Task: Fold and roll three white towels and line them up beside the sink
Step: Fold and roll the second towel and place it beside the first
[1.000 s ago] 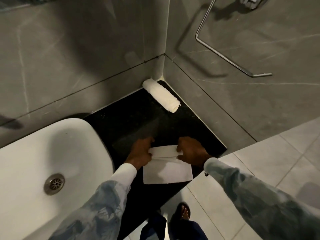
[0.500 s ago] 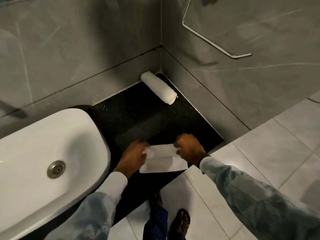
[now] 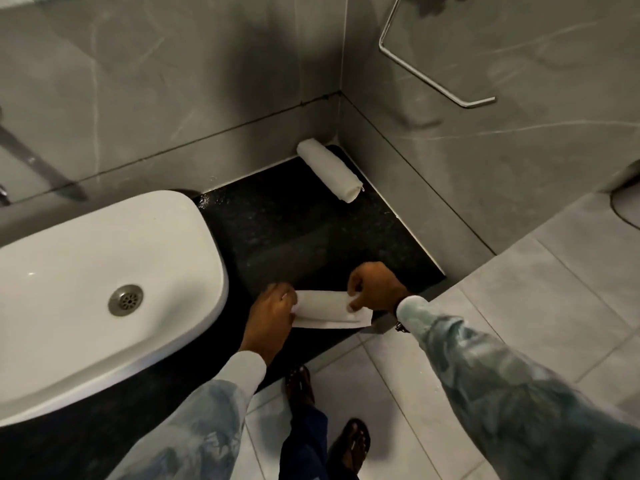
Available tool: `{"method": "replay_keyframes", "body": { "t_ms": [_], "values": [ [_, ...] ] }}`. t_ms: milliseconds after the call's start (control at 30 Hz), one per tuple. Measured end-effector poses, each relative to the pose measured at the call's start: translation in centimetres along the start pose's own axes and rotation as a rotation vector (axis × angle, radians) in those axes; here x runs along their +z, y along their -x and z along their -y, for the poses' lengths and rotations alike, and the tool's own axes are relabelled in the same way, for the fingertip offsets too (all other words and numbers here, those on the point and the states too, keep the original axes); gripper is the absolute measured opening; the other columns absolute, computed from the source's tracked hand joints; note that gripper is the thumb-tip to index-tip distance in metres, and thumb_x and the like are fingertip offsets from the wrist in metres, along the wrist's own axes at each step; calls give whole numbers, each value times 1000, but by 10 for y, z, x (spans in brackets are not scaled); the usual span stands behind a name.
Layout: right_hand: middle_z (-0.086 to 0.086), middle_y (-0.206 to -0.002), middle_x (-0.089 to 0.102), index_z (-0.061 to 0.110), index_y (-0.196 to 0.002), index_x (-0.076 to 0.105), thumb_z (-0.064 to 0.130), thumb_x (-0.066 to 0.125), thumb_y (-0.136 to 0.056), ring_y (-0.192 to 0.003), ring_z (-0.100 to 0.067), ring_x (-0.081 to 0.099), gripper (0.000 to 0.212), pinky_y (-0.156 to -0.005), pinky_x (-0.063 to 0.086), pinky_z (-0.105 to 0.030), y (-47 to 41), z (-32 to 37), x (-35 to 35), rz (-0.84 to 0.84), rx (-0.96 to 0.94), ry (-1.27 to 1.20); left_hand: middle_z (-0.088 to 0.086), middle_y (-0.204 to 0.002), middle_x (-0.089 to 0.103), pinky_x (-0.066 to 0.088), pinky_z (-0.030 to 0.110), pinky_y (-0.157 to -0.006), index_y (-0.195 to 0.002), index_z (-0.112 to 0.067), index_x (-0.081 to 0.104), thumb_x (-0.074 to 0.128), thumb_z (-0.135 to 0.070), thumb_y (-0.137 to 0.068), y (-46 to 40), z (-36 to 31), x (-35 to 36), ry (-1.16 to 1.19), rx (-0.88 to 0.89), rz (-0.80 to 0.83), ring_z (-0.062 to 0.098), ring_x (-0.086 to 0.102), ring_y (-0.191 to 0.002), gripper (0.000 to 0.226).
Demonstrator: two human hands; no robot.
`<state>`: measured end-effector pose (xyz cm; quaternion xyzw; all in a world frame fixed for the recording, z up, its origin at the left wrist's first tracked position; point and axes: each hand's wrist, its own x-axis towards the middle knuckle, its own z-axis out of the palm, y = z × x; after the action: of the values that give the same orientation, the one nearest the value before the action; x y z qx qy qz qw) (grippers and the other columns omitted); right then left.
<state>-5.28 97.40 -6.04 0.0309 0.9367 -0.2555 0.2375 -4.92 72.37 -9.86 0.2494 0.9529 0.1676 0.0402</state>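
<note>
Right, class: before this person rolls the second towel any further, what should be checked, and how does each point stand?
1. Left hand on one end of the folded towel: ok.
2. Right hand on the other end: ok.
3. Towel fully on the black counter: not ok, its near edge reaches the counter's front edge.
4. Bare counter beside the rolled towel in the corner: ok.
5. Roll tight and even: cannot tell.
6. Third towel ready: cannot tell, none in view.

Glossy sink (image 3: 86, 244); speckled, seemingly stone counter (image 3: 294, 230); soft cloth towel (image 3: 329, 310).
</note>
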Motion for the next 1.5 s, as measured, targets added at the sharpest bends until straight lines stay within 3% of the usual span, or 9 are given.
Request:
{"method": "replay_keyframes", "body": {
  "t_ms": [133, 333, 467, 567, 767, 967, 1167, 1300, 1500],
  "values": [
    [-4, -108, 65, 25, -104, 66, 33, 88, -60, -96, -24, 61, 50, -88, 55, -42, 13, -1, 22, -22, -21, 77, 8, -109, 59, 53, 34, -72, -97, -12, 62, 74, -5, -64, 5, -8, -2, -114, 8, 22, 27, 57, -97, 36],
    [-9, -113, 62, 16, -109, 66, 33, 81, -69, -103, -28, 59, 46, -89, 51, -40, 22, 8, 24, -39, -113, 229, 9, -112, 59, 50, 34, -89, -98, -14, 62, 74, -24, -70, -25, 5, -33, 20, 0, 289, 28, 59, -102, 32],
    [-9, -114, 60, 14, -112, 67, 31, 78, -73, -105, -28, 57, 45, -89, 52, -42, 28, 11, 32, -50, -160, 306, 7, -125, 57, 47, 33, -97, -127, -20, 53, 82, -26, -64, -40, 6, -37, -22, -143, 497, 27, 56, -114, 71],
    [-9, -116, 59, 15, -116, 64, 29, 78, -74, -109, -28, 55, 45, -91, 51, -43, 31, 10, 33, -50, -159, 284, 8, -129, 50, 45, 36, -100, -124, -22, 53, 83, -25, -63, -40, 1, -29, -77, -153, 590, 29, 52, -119, 68],
    [-9, -111, 66, 19, -110, 59, 27, 79, -69, -101, -29, 62, 46, -86, 53, -44, 41, 10, 38, -65, -153, 185, 2, -123, 54, 39, 36, -100, -113, -27, 56, 76, -34, -64, -22, -4, -25, -209, -90, 483, 24, 51, -116, 53],
    [-3, -102, 67, 25, -101, 55, 33, 81, -64, -93, -25, 64, 45, -81, 56, -43, 37, 19, 24, -96, -143, 138, 9, -142, 44, 27, 37, -113, -134, -18, 42, 69, -30, -78, -23, -6, -35, -234, -61, 465, 29, 43, -130, 63],
    [-5, -95, 69, 24, -101, 57, 35, 72, -66, -88, -29, 66, 40, -75, 54, -38, -9, 37, -8, -230, -122, 85, 6, -139, 45, 29, 42, -105, -134, -17, 40, 65, -25, -74, -101, 14, -74, -481, 90, 384, 27, 41, -127, 66],
    [-3, -90, 70, 27, -103, 60, 50, 65, -63, -95, -30, 61, 46, -87, 40, -42, -51, 47, -16, -396, -56, 250, 4, -139, 46, 31, 45, -103, -135, -20, 40, 60, -24, -80, -160, 33, -84, -646, 204, 280, 30, 39, -127, 59],
    [-2, -99, 69, 24, -107, 58, 53, 68, -70, -99, -27, 58, 48, -83, 44, -41, -129, 60, -36, -463, 27, 232, 5, -135, 51, 39, 43, -98, -129, -19, 45, 57, -17, -87, -267, 66, -82, -672, 267, 248, 31, 47, -122, 44]
  ]
}}
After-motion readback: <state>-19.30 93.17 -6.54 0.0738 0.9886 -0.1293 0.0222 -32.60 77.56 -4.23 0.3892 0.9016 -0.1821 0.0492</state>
